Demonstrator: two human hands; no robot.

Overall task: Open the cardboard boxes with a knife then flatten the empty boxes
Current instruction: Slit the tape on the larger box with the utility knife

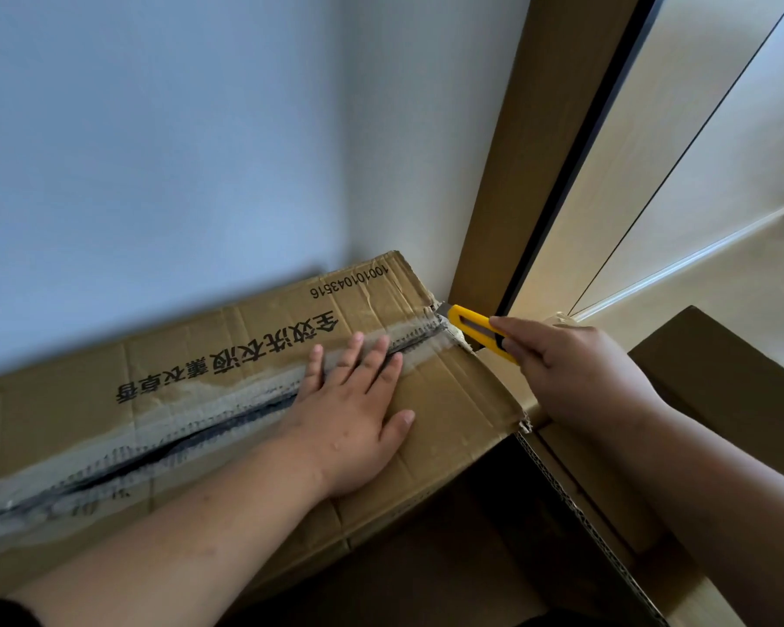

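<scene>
Cardboard box point(227, 400) sits against the wall, pinned by the left hand point(358, 400), laid flat and spread beside the taped seam point(227, 402). Yellow knife point(476, 330) is gripped in the right hand point(575, 368), blade at the seam's far end. Worn, creased board is judged light and flexible, best held down flat near the cut.

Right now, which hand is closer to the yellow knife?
Right. The right hand is gripping the yellow knife; the left hand lies flat on the cardboard box, apart from it.

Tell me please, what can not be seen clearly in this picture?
Head view only:
- Knife blade tip: hidden at the torn corner of the box.
- Knife handle end: covered by the right hand.
- Seam under the left hand: covered by the palm.
- Box contents: flaps closed.
- Box left end: cut off by the frame edge, blurred.
- Second box: partly behind the right arm.
</scene>
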